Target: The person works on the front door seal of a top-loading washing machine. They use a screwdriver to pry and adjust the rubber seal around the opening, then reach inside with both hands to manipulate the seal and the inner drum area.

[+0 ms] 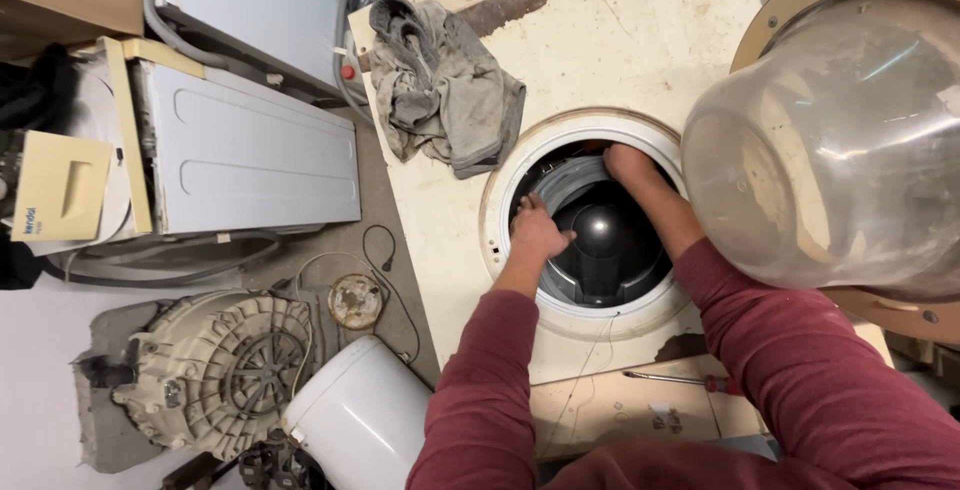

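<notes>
A washing machine [440,250] is laid on its back, and both hands are reached into its round front opening [590,220], where a grey rubber door gasket [562,182] is seated around the inside of the rim, above the dark drum [605,250]. The left hand [537,233] is set at the left side of the opening, fingers curled over the gasket's fold; the right hand [630,165] is pressed in at the upper edge, its fingers tucked behind the rubber — how tightly either is closed on it cannot be told, since the fingertips are hidden. The gasket is judged soft and pliable, light for its size, somewhat grippy rather than slippery, and liable to spring back into its groove; it is best taken by its thick outer lip, pinched between thumb and fingers, not by the thin inner folds, which could tear. The glass door bowl [830,140] is swung open at the right edge of the machine's front panel. A crumpled grey rag [445,85] is lying near the panel's upper left corner, and a red-handled screwdriver [680,381] is resting along its lower edge. Beside the machine on the floor a ribbed tub half [225,365] and grey side panels [250,155] are seen.
</notes>
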